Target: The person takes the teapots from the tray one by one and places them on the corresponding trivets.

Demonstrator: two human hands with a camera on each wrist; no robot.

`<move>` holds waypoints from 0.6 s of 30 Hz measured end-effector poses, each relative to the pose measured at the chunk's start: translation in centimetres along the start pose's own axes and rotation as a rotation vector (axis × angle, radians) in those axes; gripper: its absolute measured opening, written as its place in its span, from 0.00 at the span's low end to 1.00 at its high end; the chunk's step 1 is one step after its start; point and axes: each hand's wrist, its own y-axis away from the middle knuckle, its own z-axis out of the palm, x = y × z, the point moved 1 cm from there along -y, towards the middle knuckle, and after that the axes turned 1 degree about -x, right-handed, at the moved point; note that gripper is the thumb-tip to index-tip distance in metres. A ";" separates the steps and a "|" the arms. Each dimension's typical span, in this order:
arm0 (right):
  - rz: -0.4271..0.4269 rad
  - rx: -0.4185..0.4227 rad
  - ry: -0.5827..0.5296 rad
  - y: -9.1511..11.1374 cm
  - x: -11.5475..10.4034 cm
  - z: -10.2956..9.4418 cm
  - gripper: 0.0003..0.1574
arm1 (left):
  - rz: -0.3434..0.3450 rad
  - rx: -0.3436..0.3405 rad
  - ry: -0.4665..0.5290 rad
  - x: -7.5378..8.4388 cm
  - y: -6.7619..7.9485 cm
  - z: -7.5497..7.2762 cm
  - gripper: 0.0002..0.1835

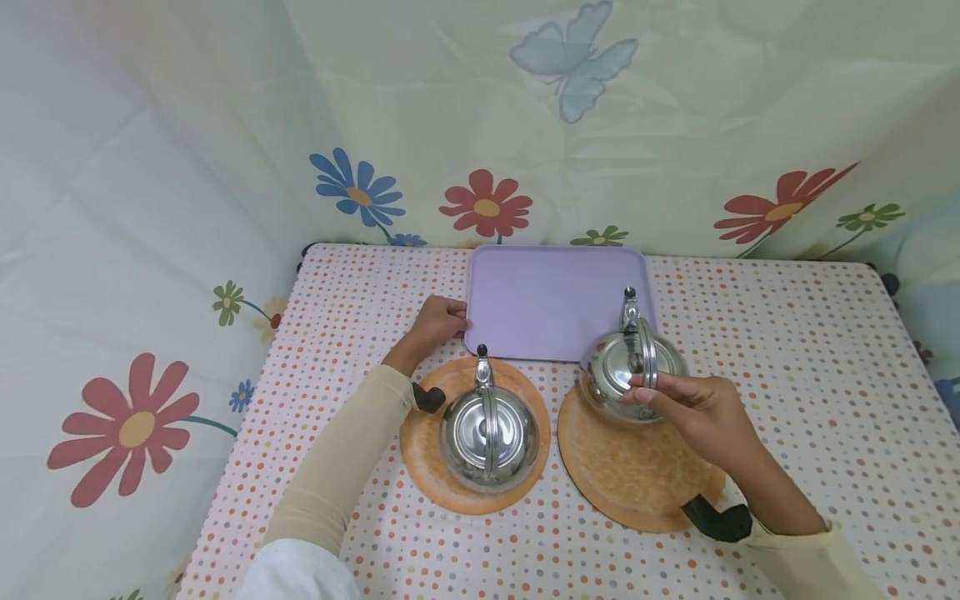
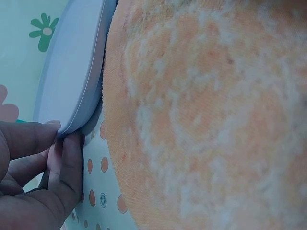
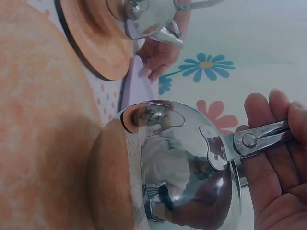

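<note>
My right hand (image 1: 701, 412) grips the handle of a shiny steel kettle (image 1: 607, 375), whose black-tipped spout points away from me. This kettle overlaps the far part of the right round mat (image 1: 637, 475) and the near right corner of a lilac tray (image 1: 555, 300). Whether its base touches anything is hard to tell. At the tray's left edge, my left hand (image 1: 438, 323) pinches the rim between thumb and fingers, as the left wrist view shows with the tray (image 2: 72, 62) close up. A second steel kettle (image 1: 465, 437) stands on the left round mat (image 1: 480, 502).
Both orange-brown mats lie side by side on a dotted tablecloth (image 1: 360, 292), in front of the tray. Behind the table hangs a flowered curtain (image 1: 420, 100), which also runs along the left side. Black wrist-camera parts (image 1: 716, 518) stick out by the right wrist.
</note>
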 end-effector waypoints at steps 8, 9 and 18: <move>-0.018 -0.007 -0.021 1.1 0.0 0.0 0.12 | 0.012 -0.005 -0.013 0.4 0.1 -0.1 0.24; -0.019 -0.015 -0.026 1.3 0.0 0.0 0.13 | 0.010 -0.003 -0.015 0.4 0.1 -0.1 0.24; -0.008 -0.062 -0.113 2.6 0.3 0.4 0.14 | -0.006 -0.001 -0.014 0.0 -0.1 -0.2 0.23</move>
